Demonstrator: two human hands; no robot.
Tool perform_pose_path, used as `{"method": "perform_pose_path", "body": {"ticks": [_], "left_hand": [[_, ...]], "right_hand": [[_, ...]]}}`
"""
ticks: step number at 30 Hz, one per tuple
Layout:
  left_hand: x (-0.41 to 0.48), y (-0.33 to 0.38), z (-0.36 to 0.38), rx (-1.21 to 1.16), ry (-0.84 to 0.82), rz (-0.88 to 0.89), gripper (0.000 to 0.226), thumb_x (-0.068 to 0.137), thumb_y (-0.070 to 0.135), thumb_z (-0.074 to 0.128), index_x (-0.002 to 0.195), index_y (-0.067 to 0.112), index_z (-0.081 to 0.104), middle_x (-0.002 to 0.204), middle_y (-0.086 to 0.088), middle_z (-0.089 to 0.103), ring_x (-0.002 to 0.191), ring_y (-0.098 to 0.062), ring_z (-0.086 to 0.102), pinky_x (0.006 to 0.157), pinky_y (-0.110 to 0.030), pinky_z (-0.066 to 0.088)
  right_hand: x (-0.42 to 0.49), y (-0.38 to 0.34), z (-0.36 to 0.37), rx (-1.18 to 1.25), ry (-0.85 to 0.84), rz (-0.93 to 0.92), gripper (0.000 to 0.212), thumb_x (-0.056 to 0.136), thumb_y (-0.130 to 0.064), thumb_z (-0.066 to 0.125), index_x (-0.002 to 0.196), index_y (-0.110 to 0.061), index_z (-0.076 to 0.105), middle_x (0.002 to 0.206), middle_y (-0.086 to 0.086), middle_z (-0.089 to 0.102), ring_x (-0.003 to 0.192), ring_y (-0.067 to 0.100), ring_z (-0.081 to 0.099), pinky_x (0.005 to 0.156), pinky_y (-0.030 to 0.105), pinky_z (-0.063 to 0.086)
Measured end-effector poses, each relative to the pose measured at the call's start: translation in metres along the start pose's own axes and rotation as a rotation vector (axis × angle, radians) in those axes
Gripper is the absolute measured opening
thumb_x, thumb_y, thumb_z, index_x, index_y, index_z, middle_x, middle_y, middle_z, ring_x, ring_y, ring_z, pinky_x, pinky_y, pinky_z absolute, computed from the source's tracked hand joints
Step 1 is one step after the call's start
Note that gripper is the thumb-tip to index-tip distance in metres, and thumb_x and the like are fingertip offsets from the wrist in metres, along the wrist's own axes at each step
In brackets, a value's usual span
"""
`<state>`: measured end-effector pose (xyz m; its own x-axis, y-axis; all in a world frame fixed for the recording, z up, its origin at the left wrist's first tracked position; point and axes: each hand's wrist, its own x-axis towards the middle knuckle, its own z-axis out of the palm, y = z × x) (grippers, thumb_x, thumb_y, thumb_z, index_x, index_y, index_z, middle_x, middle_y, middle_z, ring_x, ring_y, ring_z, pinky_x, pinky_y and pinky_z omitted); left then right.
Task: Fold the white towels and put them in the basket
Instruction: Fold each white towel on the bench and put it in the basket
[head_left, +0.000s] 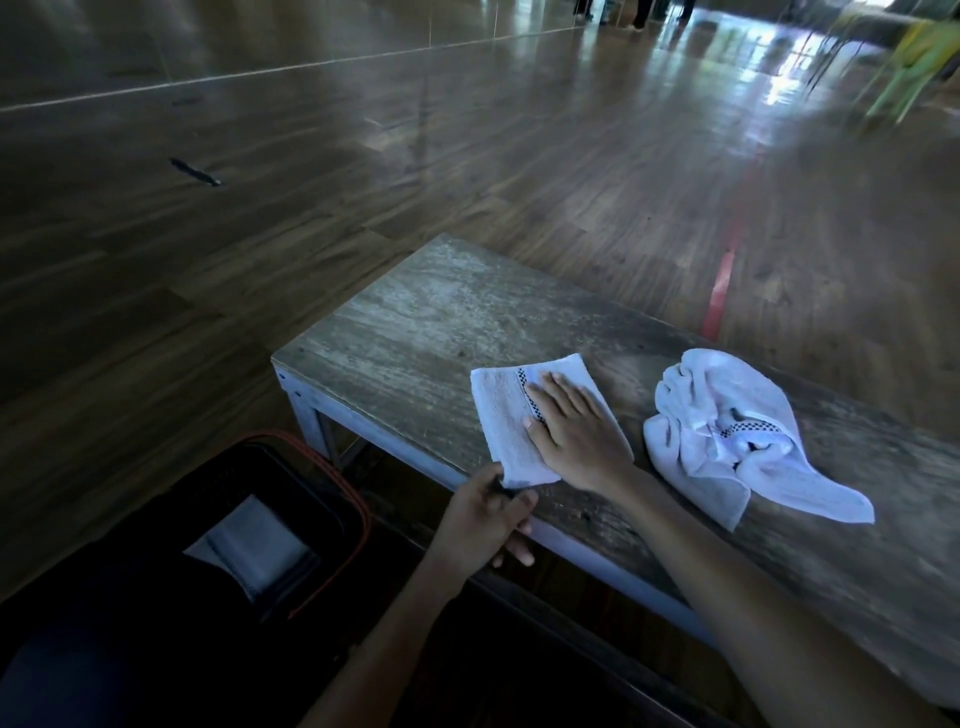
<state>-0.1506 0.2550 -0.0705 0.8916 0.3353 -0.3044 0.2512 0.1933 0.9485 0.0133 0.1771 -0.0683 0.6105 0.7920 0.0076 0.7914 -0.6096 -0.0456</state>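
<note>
right hand (576, 436): lying flat on the folded towel (506, 410), palm down, fingers straight and close together, just pressing it onto the tabletop (415, 332), not gripping anything

left hand (485, 519): down at the near edge of the tabletop, fingers curled, pinching the near corner of the folded towel right where it reaches the edge

folded towel: white with a little checked stripe, sits toward the left end of the tabletop

in the way: the right hand covers a good chunk of that towel's right side and part of the stripe

crumpled towel (727, 431): second white one, bunched in a heap to the right of the right hand, not touching the folded one, one corner trailing toward the near edge

basket (358, 499): dark with an orange rim, down on the floor (311, 182) beside the tabletop's left end, with a stored towel (249, 545) lying flat inside

floor: shiny wood planks, red line (719, 291) past the tabletop
</note>
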Motion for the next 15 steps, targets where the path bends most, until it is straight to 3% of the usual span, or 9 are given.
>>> {"method": "perform_pose_path", "body": {"ticks": [5, 10, 13, 15], "left_hand": [[0.001, -0.002, -0.001, -0.083, 0.044, -0.005, 0.026, 0.091, 0.025, 0.060, 0.099, 0.002, 0.053, 0.064, -0.005, 0.065, 0.058, -0.024, 0.069, 0.039, -0.021, 0.041], [-0.001, -0.005, -0.003, -0.108, 0.113, 0.015, 0.023, 0.091, 0.025, 0.060, 0.102, 0.009, 0.048, 0.071, -0.007, 0.070, 0.060, -0.029, 0.069, 0.043, -0.025, 0.046], [-0.002, 0.001, -0.008, 0.103, 0.300, 0.074, 0.022, 0.087, 0.027, 0.065, 0.099, 0.014, 0.052, 0.072, -0.004, 0.067, 0.051, -0.021, 0.066, 0.042, -0.026, 0.046], [-0.003, 0.009, -0.014, 0.316, 0.502, 0.202, 0.018, 0.085, 0.031, 0.065, 0.092, 0.019, 0.053, 0.067, 0.005, 0.060, 0.052, -0.008, 0.059, 0.046, -0.024, 0.044]], "right_hand": [[0.000, -0.001, 0.002, 0.001, 0.006, 0.019, 0.081, 0.081, -0.057, -0.010, 0.151, -0.024, 0.012, 0.160, -0.004, 0.004, 0.147, 0.011, -0.003, 0.118, 0.032, -0.004], [-0.001, -0.007, 0.003, 0.032, -0.031, 0.091, 0.069, 0.092, -0.054, 0.000, 0.151, -0.021, 0.007, 0.160, -0.002, -0.001, 0.146, 0.012, -0.008, 0.119, 0.036, -0.005], [-0.008, -0.012, 0.000, 0.097, -0.078, 0.121, 0.070, 0.092, -0.055, 0.001, 0.151, -0.019, 0.007, 0.160, 0.002, -0.003, 0.147, 0.015, -0.010, 0.119, 0.038, -0.004], [-0.014, -0.014, -0.008, 0.213, -0.063, 0.155, 0.058, 0.099, -0.046, 0.016, 0.150, -0.018, 0.016, 0.160, 0.004, 0.008, 0.147, 0.015, -0.001, 0.119, 0.035, 0.001]]}}
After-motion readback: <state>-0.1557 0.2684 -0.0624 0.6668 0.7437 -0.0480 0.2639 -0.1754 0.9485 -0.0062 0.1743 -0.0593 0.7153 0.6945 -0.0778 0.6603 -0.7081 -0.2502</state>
